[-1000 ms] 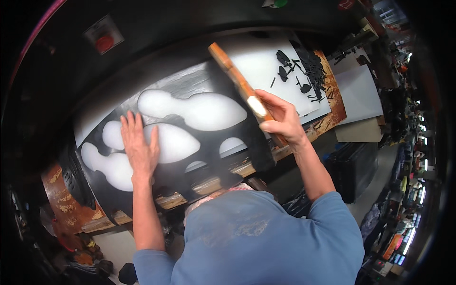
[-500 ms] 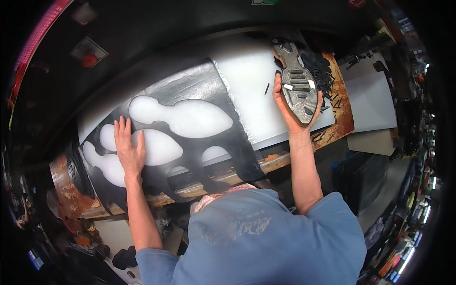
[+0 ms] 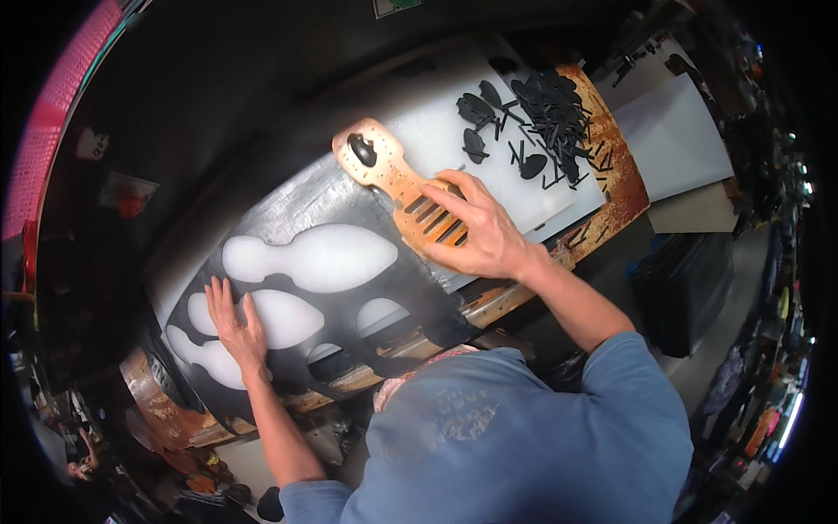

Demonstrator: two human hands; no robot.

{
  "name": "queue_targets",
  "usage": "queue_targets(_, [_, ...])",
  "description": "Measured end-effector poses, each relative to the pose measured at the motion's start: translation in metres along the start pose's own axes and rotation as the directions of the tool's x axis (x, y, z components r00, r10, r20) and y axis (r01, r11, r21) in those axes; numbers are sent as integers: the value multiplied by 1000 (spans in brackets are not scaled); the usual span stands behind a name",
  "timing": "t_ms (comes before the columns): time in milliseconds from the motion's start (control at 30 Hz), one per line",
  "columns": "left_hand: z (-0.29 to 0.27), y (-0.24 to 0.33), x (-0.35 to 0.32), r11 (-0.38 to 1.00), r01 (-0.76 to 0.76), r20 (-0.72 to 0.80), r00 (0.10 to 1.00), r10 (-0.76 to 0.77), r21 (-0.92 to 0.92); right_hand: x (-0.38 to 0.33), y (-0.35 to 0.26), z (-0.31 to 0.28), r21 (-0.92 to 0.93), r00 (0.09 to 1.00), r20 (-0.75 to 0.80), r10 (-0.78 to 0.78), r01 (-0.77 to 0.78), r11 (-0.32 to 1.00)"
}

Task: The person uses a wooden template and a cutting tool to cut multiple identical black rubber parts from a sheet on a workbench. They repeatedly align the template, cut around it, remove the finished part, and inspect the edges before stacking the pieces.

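My right hand (image 3: 491,234) grips a sole-shaped cutting die (image 3: 384,166), its orange-brown slotted back facing up and a black piece showing in its far hole. The die is over the right edge of a black sheet (image 3: 428,301); whether it touches the sheet, I cannot tell. Several sole-shaped holes are cut through this sheet, and the white board (image 3: 428,109) shows through some of them. On the left part of the sheet my left hand (image 3: 240,332) lies flat with fingers stretched, partly over one of the holes.
Black strips and oval offcuts (image 3: 554,118) are heaped at the board's far right. Beyond them runs a worn rusty table edge (image 3: 615,162), with a pale flat panel (image 3: 676,144) further right. Dark machine housing (image 3: 218,105) rises behind the table.
My right hand has carried the die leftward from the white board to the black sheet and turned it, so its grey metal face no longer shows. My left hand stays flat on the sheet.
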State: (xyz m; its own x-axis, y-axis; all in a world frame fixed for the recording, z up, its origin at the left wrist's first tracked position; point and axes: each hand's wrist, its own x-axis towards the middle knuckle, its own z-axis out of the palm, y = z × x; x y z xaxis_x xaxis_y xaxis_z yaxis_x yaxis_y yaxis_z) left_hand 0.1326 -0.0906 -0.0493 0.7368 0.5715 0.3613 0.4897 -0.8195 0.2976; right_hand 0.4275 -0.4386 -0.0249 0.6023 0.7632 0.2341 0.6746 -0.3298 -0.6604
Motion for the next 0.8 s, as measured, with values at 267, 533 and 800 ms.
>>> queue_targets(267, [1, 0, -1, 999, -52, -34, 998, 52, -9, 107, 148, -28, -457, 985, -42, -168, 131, 880])
queue_targets(533, [0, -2, -1, 1000, 1, -2, 1000, -1, 2, 176, 116, 14, -323, 974, -15, -224, 208, 923])
queue_targets(800, [-1, -1, 0, 999, -37, -2, 999, 37, 13, 183, 148, -37, -434, 946, 170, 277, -181, 882])
